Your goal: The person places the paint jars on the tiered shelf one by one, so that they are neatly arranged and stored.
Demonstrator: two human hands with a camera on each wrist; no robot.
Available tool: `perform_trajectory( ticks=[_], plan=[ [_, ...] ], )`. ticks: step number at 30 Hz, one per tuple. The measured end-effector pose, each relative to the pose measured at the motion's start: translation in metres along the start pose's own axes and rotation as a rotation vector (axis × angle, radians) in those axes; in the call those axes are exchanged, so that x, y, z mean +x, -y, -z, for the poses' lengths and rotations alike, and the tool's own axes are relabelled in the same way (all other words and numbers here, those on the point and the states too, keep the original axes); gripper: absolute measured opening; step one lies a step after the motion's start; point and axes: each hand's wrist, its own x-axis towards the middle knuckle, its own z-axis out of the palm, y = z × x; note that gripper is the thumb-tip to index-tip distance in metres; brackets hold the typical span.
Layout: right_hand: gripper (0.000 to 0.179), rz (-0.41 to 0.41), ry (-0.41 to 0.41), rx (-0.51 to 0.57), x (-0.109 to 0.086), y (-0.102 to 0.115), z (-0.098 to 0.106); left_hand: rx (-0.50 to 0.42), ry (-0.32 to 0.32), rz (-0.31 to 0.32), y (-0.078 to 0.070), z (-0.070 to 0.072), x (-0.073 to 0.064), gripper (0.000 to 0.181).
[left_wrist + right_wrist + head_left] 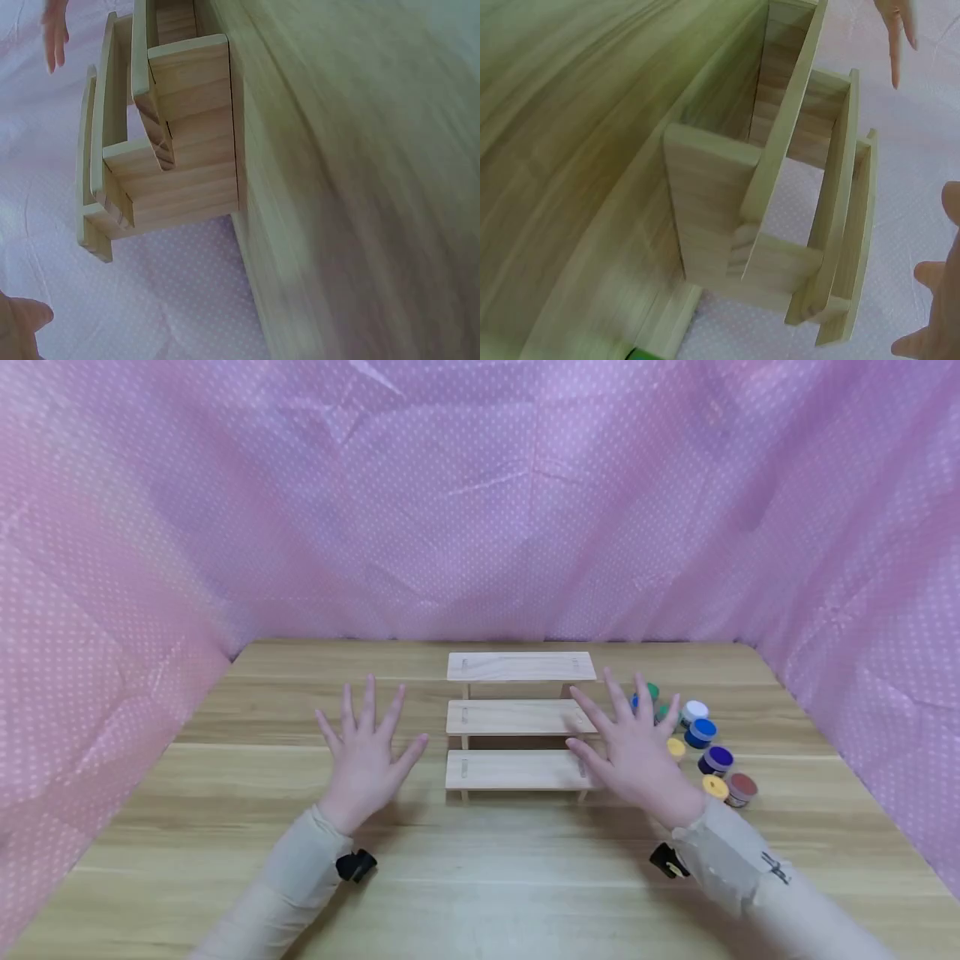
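Wooden three-step rack [520,722] stands mid-bench [480,877] at your 12 o'clock, both your hands, left hand [367,756] and right hand [637,747], spread and empty beside it; a careless rightward sweep could scatter paint pots [708,752] at 2 o'clock.

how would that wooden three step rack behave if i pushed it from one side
The stepped rack is thin pale wood, so it is probably stiff and light. It stands on narrow side panels on the smooth table, so it would likely slide; a high push might tip it. The spread left hand and right hand hold nothing.
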Motion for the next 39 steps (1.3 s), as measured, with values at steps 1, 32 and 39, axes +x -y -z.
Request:
perform_trajectory(
  ticks=[1,32,39],
  plan=[
    [0.064,0.004,-0.007,-0.002,-0.001,-0.002,0.001,-0.005,0.000,0.004,0.000,0.001,0.000,0.072],
    [0.059,-0.095,-0.116,0.472,-0.075,-0.158,0.055,-0.920,0.238,0.268,-0.011,-0.012,0.032,0.065],
    [0.049,-0.126,0.038,0.539,-0.096,-0.184,0.039,-1.102,0.307,0.379,-0.015,-0.030,0.035,0.069]
  ],
)
